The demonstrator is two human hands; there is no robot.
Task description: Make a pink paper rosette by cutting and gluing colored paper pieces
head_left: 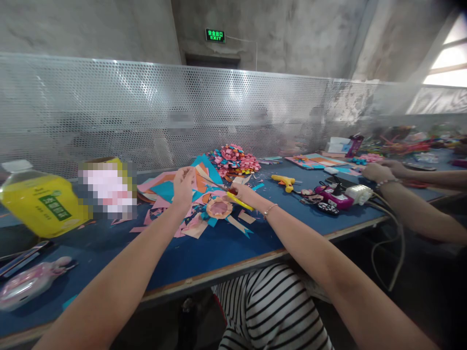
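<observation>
My right hand (pixel 247 195) is closed on a pair of scissors with yellow handles (pixel 240 201). Their blades point left toward my left hand (pixel 184 183), whose fingers pinch a small pale strip of paper (pixel 200 171). Beneath the scissors lies a round peach paper flower (pixel 219 208) with blue and cream strips (pixel 239 226) beside it. Behind and below my left hand spread sheets and scraps of blue, pink and orange paper (pixel 164 190). Whether the blades touch the strip is too small to tell.
A heap of paper flowers (pixel 233 159) stands by the perforated metal screen (pixel 146 112). To the right are a yellow glue gun (pixel 283 182), a purple and white power strip (pixel 333 196) and a co-worker's hands (pixel 377 172). A yellow-labelled bottle (pixel 40 201) stands left.
</observation>
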